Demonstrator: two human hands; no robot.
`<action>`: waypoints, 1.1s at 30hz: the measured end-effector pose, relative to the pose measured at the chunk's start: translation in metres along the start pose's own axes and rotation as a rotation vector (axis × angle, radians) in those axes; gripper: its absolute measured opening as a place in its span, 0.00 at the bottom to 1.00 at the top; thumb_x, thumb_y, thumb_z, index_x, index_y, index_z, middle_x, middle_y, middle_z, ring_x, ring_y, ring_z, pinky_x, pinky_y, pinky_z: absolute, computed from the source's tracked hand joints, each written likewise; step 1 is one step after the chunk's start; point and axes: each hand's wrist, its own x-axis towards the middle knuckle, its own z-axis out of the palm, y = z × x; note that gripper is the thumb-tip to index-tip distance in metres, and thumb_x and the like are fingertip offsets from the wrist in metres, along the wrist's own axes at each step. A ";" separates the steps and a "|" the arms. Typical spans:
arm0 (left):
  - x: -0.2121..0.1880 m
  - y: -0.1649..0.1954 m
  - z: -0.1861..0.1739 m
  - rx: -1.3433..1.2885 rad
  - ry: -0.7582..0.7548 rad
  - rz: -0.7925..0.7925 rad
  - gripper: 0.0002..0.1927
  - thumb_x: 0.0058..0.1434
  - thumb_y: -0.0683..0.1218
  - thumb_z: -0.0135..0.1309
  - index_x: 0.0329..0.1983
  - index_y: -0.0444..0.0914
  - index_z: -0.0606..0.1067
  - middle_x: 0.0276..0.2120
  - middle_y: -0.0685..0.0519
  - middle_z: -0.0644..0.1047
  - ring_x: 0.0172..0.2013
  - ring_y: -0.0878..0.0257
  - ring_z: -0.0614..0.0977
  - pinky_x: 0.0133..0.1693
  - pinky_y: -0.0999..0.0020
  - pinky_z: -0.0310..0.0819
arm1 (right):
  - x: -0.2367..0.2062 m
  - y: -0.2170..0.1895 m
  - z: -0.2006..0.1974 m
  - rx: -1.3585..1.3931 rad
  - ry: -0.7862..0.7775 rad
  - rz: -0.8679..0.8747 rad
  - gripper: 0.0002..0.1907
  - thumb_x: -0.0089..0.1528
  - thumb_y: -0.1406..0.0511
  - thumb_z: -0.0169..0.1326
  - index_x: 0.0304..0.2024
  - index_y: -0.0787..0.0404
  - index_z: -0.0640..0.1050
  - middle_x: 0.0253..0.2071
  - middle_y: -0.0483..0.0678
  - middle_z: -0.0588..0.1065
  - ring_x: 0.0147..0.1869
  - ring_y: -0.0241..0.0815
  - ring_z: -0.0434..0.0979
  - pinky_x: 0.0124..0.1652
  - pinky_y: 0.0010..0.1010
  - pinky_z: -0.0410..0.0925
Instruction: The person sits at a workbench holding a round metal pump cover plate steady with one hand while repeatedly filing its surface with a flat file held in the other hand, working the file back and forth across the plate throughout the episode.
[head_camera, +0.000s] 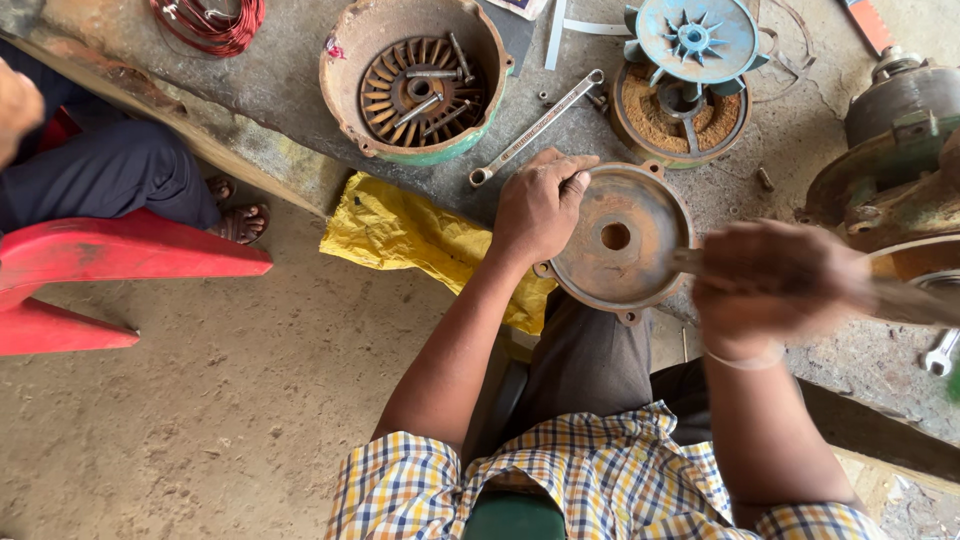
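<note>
- Head view, looking straight down: the person sits at the edge of a grey workbench (300, 90), knees under its rim, both arms reaching forward.
- Left hand (540, 208): closed over the upper left rim of a rusty round end cover (620, 240), fingers curled over the edge, thumb side toward the bench. The hold looks firm; the cover is steadied, face up, partly overhanging the bench edge above the lap.
- Right hand (775, 280): blurred by motion, clenched around a flat metal tool (900, 298). The tool's long axis runs roughly left to right; one end reaches the cover's right rim, the other extends past the hand toward the right frame edge. Its exact kind cannot be told.
- Key relation: the cover lies between the two hands, its centre hole (616, 236) just left of the tool tip. The left hand is touching it; the right hand meets it only through the tool.
- Surroundings on the bench: a long spanner (535, 128) lying diagonally just beyond the left hand; a round motor housing with loose bolts inside (415, 80); a blue fan impeller (695, 40) over another rusty cover; a larger motor body (890, 170) at right.
- Below the bench edge: a yellow bag (410, 235) beside the left forearm.
- Another person's leg and sandalled foot (235, 220) by a red chair (120, 260), well apart at left.
</note>
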 end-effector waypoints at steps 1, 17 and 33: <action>-0.001 0.000 0.000 0.004 0.003 0.000 0.13 0.69 0.47 0.50 0.52 0.42 0.81 0.40 0.51 0.80 0.43 0.55 0.83 0.48 0.58 0.77 | 0.003 -0.002 0.003 -0.015 -0.006 0.004 0.32 0.74 0.46 0.45 0.20 0.51 0.55 0.14 0.38 0.48 0.14 0.30 0.45 0.15 0.25 0.48; -0.004 -0.001 -0.002 0.000 0.017 0.021 0.13 0.69 0.46 0.51 0.51 0.41 0.81 0.41 0.49 0.80 0.42 0.52 0.83 0.47 0.57 0.77 | 0.016 0.006 0.014 -0.130 -0.120 0.103 0.29 0.73 0.52 0.48 0.21 0.55 0.56 0.16 0.41 0.54 0.18 0.34 0.50 0.19 0.27 0.51; -0.004 -0.002 0.003 -0.044 0.052 0.018 0.13 0.69 0.46 0.50 0.51 0.40 0.81 0.41 0.48 0.79 0.42 0.51 0.83 0.47 0.57 0.77 | 0.036 -0.002 0.006 0.060 -0.017 0.353 0.24 0.67 0.61 0.44 0.17 0.55 0.55 0.13 0.41 0.51 0.16 0.33 0.46 0.21 0.29 0.47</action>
